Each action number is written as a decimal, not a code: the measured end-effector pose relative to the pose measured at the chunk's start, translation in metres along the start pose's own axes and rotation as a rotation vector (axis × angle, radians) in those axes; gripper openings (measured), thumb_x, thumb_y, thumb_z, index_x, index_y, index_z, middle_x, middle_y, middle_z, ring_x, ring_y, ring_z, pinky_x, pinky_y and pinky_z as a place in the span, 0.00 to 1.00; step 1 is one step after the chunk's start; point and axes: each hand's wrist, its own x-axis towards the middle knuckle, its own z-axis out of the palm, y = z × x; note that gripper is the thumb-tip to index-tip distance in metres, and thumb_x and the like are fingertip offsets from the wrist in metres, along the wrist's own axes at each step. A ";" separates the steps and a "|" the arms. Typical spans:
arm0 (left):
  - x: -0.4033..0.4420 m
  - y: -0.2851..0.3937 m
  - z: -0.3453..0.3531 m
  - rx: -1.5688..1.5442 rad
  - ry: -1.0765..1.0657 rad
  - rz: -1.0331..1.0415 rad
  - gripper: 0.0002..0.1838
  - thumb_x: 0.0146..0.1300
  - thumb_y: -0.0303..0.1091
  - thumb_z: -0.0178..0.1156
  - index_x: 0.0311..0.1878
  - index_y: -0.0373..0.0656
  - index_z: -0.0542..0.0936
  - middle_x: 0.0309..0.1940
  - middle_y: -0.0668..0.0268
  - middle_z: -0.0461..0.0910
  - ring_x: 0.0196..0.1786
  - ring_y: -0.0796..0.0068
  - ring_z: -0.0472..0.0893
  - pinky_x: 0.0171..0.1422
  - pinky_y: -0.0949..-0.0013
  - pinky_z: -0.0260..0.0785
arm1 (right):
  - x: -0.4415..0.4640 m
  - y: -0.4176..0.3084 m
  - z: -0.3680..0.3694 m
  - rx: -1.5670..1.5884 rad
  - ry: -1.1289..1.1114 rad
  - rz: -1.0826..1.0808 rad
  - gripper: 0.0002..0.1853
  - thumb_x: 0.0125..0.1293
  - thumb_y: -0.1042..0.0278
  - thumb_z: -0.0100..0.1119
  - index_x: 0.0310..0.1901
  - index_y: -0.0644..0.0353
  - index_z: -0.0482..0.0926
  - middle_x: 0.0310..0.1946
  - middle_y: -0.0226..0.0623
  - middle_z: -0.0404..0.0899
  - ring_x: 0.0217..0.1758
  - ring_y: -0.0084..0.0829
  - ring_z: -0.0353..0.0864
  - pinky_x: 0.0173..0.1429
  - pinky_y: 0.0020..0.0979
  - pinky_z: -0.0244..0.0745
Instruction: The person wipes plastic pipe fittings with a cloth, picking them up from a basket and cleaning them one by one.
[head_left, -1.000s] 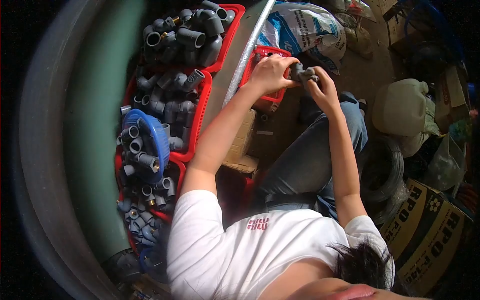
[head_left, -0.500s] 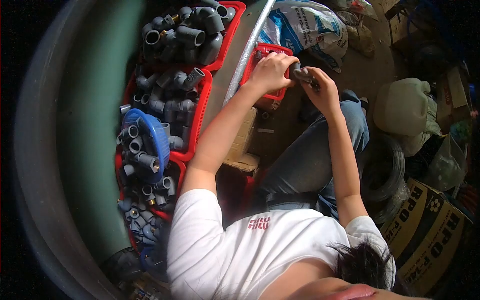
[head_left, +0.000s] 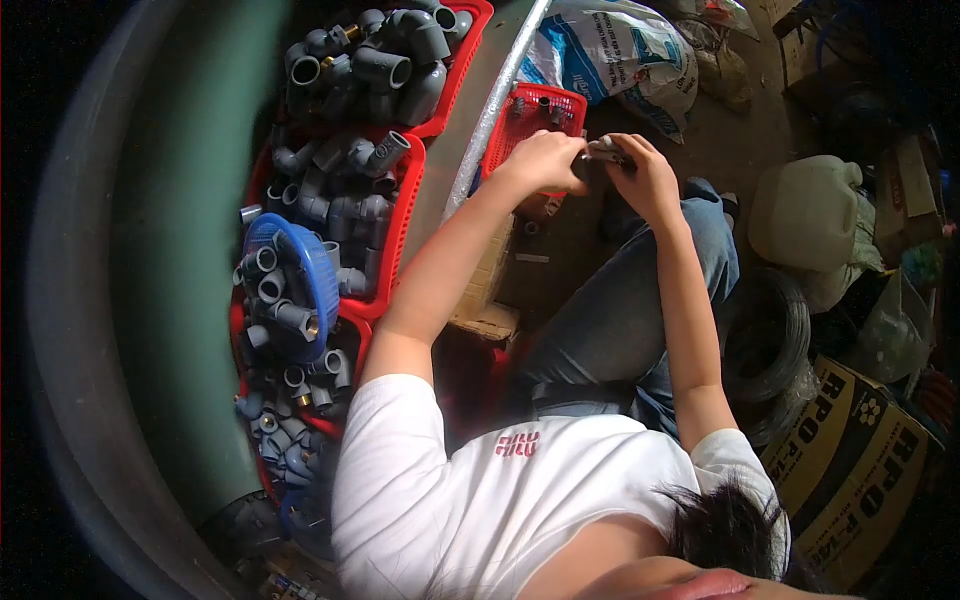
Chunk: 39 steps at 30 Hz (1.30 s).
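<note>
Both hands are raised close together near a small red basket (head_left: 508,125) with a few dark pieces in it. My left hand (head_left: 550,163) is closed, its fingertips on a grey pipe fitting (head_left: 602,150) that lies between the hands. From the other side my right hand (head_left: 643,178) pinches the same fitting. The fingers and shadow partly cover the fitting, so its full shape does not show.
Red baskets (head_left: 408,215) of grey fittings line the left side, with a blue basket (head_left: 325,285) tilted on them. A metal bar (head_left: 497,95) runs beside them. A printed sack (head_left: 610,55), a plastic jug (head_left: 803,213), a wire coil (head_left: 790,335) and a carton (head_left: 850,465) lie around.
My left hand has moved slightly down and turned, uncovering more of the small red basket. The fitting now sits lower and less visible between the hands. My right hand has shifted only a little.
</note>
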 end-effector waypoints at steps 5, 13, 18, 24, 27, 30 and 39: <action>-0.004 -0.008 0.004 0.265 0.235 -0.252 0.33 0.52 0.47 0.73 0.57 0.39 0.75 0.48 0.49 0.81 0.51 0.41 0.81 0.56 0.49 0.77 | 0.001 0.007 0.008 0.051 0.082 0.116 0.18 0.61 0.70 0.66 0.54 0.58 0.80 0.39 0.39 0.85 0.40 0.28 0.84 0.43 0.29 0.77; -0.006 -0.010 0.001 0.170 0.170 -0.297 0.31 0.58 0.55 0.69 0.53 0.38 0.79 0.48 0.49 0.82 0.51 0.46 0.83 0.56 0.52 0.76 | 0.005 0.024 0.017 0.161 0.165 0.349 0.21 0.59 0.58 0.65 0.51 0.59 0.80 0.40 0.48 0.85 0.46 0.45 0.86 0.49 0.36 0.77; -0.026 -0.001 -0.025 -0.172 0.215 -0.255 0.28 0.62 0.55 0.64 0.53 0.39 0.82 0.47 0.54 0.86 0.52 0.57 0.85 0.56 0.58 0.76 | 0.002 0.036 0.022 0.189 0.183 0.412 0.21 0.59 0.56 0.66 0.50 0.61 0.80 0.39 0.47 0.86 0.45 0.42 0.87 0.48 0.36 0.77; -0.120 0.079 -0.111 -0.327 0.510 -0.234 0.22 0.65 0.51 0.65 0.52 0.42 0.84 0.43 0.57 0.87 0.43 0.65 0.85 0.51 0.64 0.75 | 0.004 0.033 0.020 0.089 0.068 0.341 0.19 0.56 0.56 0.70 0.37 0.65 0.81 0.28 0.42 0.82 0.33 0.32 0.82 0.40 0.34 0.74; -0.184 0.070 -0.138 -0.170 0.818 -0.358 0.19 0.65 0.46 0.65 0.50 0.42 0.84 0.42 0.57 0.87 0.42 0.62 0.86 0.48 0.63 0.77 | 0.006 0.047 0.033 0.415 0.079 0.354 0.14 0.59 0.62 0.69 0.40 0.65 0.82 0.31 0.35 0.82 0.36 0.22 0.80 0.41 0.29 0.74; -0.254 0.037 -0.154 0.239 0.921 -0.758 0.20 0.68 0.47 0.63 0.55 0.44 0.83 0.50 0.56 0.85 0.50 0.61 0.84 0.57 0.61 0.72 | 0.008 0.031 0.024 0.801 0.041 0.540 0.17 0.64 0.58 0.71 0.45 0.63 0.84 0.37 0.29 0.84 0.41 0.19 0.82 0.46 0.23 0.76; -0.326 -0.014 -0.143 0.277 0.759 -0.963 0.24 0.61 0.43 0.66 0.59 0.44 0.79 0.56 0.55 0.81 0.60 0.52 0.77 0.69 0.57 0.63 | 0.010 0.011 -0.003 1.288 0.023 0.778 0.28 0.67 0.36 0.61 0.51 0.56 0.78 0.41 0.32 0.83 0.43 0.29 0.85 0.48 0.32 0.80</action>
